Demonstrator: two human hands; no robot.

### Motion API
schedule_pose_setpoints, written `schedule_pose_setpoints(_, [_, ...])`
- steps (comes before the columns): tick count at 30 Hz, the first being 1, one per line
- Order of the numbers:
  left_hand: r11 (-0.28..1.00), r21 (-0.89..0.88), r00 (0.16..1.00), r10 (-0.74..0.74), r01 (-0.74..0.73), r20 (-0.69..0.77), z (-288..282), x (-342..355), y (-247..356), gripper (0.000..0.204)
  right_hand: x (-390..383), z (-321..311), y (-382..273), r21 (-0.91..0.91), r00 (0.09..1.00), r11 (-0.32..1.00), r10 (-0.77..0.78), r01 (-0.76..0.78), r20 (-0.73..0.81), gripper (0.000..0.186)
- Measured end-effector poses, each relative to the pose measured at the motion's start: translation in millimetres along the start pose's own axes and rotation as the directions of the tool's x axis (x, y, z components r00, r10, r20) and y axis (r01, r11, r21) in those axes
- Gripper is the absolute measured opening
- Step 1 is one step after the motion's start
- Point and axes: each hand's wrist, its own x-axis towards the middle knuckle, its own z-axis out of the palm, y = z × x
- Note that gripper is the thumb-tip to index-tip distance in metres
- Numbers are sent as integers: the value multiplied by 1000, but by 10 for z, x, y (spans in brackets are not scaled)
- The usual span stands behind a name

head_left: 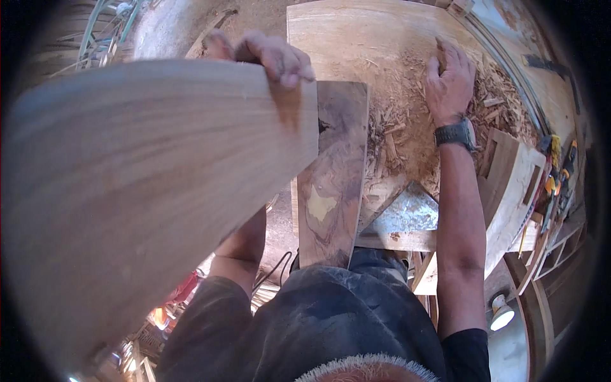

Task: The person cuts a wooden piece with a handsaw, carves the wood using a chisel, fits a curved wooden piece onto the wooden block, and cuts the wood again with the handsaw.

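My left hand (277, 58) grips the top edge of a large pale board (140, 178), held up at the left and filling much of the view; the board hides most of my left forearm. A narrower, dark-figured plank (328, 210) with a pale patch and a dark crack lies lengthwise in the middle, beside the board's end, reaching down to my body. My right hand (449, 83), with a watch at the wrist, rests on the shaving-covered bench top (350, 35), thumb apart and fingers slightly bent, holding nothing I can see.
Wood shavings (391, 137) cover the bench's middle and right. A grey metal plate (407, 213) lies near its front edge. At the right are a slotted wooden piece (512, 184), hand tools (557, 178) and long metal bars (509, 73). A lamp (501, 313) hangs low at the right.
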Motion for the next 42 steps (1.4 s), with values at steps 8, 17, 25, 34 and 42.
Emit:
schedule_pose_setpoints(8, [986, 50, 979, -151, 159, -139, -129, -216, -330, 96, -17, -23, -32, 98, 999, 994, 38, -40, 24, 37])
schedule_pose_setpoints(17, [988, 1, 981, -154, 155, -117, 112, -163, -511, 84, -6, -29, -79, 179, 993, 977, 104, -112, 56, 36])
schedule_pose_setpoints(25, [992, -25, 961, -128, 125, -246, 415, -352, -209, 60, 1, -33, -133, 307, 971, 922, 212, -237, 113, 37])
schedule_pose_setpoints(34, [939, 343, 993, -54, 14, 109, 92, -79, -291, 50, -6, -46, -183, 294, 961, 918, 231, -267, 153, 38])
schedule_pose_setpoints(42, [913, 408, 1000, -17, 25, -22, 248, -206, -234, 63, -2, -57, -169, 285, 955, 913, 257, -291, 150, 39])
